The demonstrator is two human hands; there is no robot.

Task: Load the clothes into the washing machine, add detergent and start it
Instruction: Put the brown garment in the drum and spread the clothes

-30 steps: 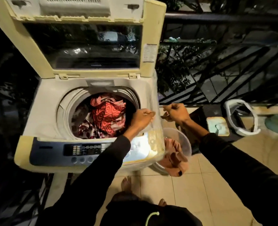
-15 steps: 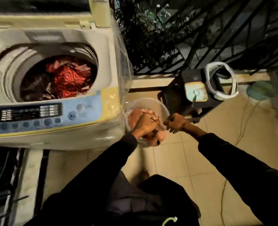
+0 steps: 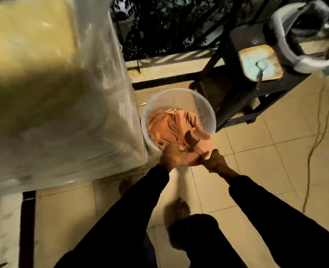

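Washing machine (image 3: 49, 89): filled the left side, wrapped in clear plastic, its right wall just beside the tub.
Tub (image 3: 208, 111): clear, round, on the tiled floor (image 3: 260, 151), between the machine and a dark stool (image 3: 235, 88).
Peach garment (image 3: 171, 126): bunched in the tub, no clear long axis; one end hung over the near rim.
Left hand (image 3: 176, 156): gripped that end.
Right hand (image 3: 215, 161): fingers curled on the same cloth edge.
Open room: bare tiles to the right and near side; a cord (image 3: 314, 151) crossed them.

Clothes (image 3: 171, 126) in a bucket (image 3: 208, 111) on the floor (image 3: 275, 155), washing machine (image 3: 53, 93) left, stool (image 3: 237, 88) right.
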